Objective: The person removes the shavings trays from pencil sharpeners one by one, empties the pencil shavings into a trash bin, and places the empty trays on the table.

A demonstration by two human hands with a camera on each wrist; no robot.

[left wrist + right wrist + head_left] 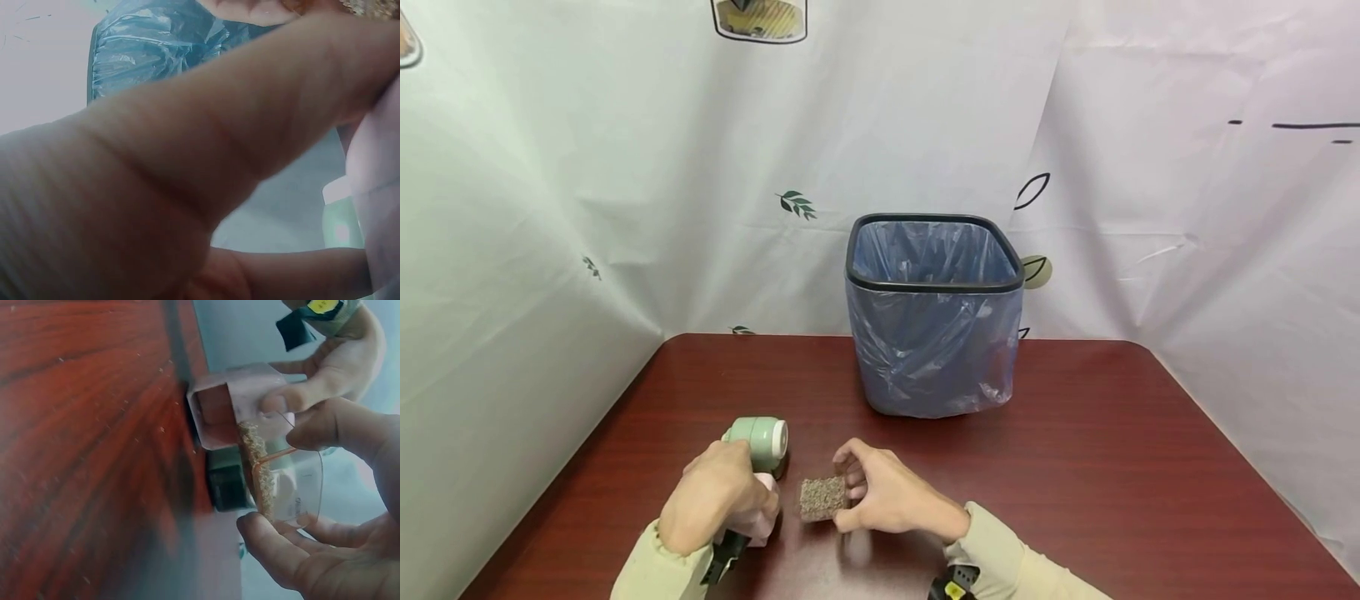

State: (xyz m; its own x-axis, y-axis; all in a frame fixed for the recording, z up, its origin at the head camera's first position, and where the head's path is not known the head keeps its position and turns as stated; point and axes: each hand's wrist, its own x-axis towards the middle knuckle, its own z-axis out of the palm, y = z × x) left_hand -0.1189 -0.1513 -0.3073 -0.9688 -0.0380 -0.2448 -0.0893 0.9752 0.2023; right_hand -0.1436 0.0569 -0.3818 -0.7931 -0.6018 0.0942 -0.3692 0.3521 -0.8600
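My left hand grips a pale pink, box-like container; its hollow end shows in the right wrist view, with the thumb along its side. In my right hand, thumb and curved fingers hold a small clear plastic box with a rough brown, grainy face. From the side, the right wrist view shows the clear box with a thin brown layer at one end, close beside the pink container. A green cylinder with a white end lies just beyond my left hand.
A bin with a black rim and a bluish plastic liner stands at the back of the dark red table. White patterned sheeting hangs behind the table and along both sides.
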